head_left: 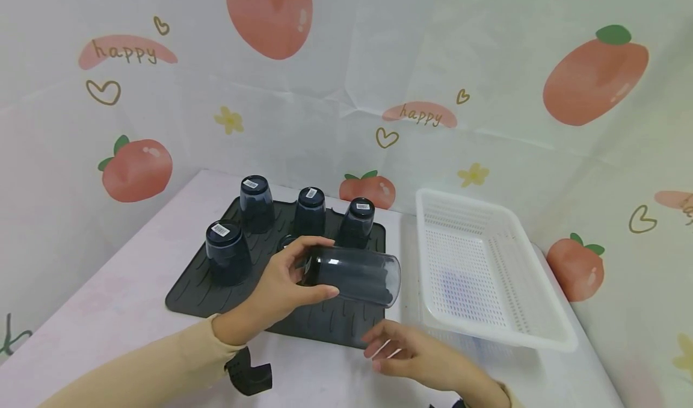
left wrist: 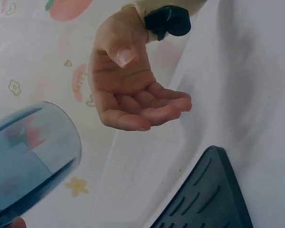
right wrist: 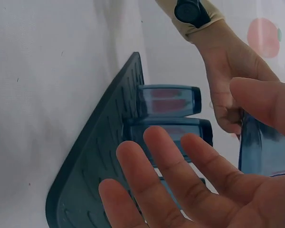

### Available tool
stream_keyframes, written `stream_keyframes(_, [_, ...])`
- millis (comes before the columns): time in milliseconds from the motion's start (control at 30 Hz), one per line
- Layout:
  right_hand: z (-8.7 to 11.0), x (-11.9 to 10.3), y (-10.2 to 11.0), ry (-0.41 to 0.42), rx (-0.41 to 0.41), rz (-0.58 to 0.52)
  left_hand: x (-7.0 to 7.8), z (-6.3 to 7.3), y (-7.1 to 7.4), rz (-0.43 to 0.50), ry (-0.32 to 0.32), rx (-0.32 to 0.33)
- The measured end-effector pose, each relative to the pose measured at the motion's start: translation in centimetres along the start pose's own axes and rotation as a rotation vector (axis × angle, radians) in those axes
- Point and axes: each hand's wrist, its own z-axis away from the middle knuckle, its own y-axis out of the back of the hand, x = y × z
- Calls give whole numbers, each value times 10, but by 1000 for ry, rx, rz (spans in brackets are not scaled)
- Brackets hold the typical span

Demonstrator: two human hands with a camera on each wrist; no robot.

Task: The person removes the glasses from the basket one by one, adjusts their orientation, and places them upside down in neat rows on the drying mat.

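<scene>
My left hand (head_left: 281, 281) grips a dark tinted drinking glass (head_left: 354, 275) near its base, thumb below and fingers above. The glass lies sideways over the mat, its mouth facing right. In the left wrist view the glass (left wrist: 33, 156) is at the left edge. My right hand (head_left: 414, 357) hovers below and right of the glass's mouth, apart from it, fingers loosely bent and holding nothing. The right wrist view shows the spread fingers (right wrist: 171, 171) of that hand. Several matching glasses (head_left: 227, 254) stand upside down on the black drying mat (head_left: 325, 324); one is mostly hidden behind my left hand.
A white perforated plastic basket (head_left: 495, 336) stands right of the mat on the pale table (head_left: 108, 318). Behind the table hangs a white cloth (head_left: 335, 95) printed with fruit. The glasses on the mat bear white labels on their upturned bases.
</scene>
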Motion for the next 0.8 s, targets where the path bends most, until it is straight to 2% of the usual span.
stream_keyframes(267, [-2, 0, -1, -34, -10, -16, 5, -4, -8, -134, 39, -14])
stream_keyframes(533, [-1, 1, -2, -66, -37, -10, 4, -10, -16, -146, 46, 8])
stream_keyframes(800, [-1, 2, -1, -72, -53, 6, 2, -12, -22, -150, 91, 37])
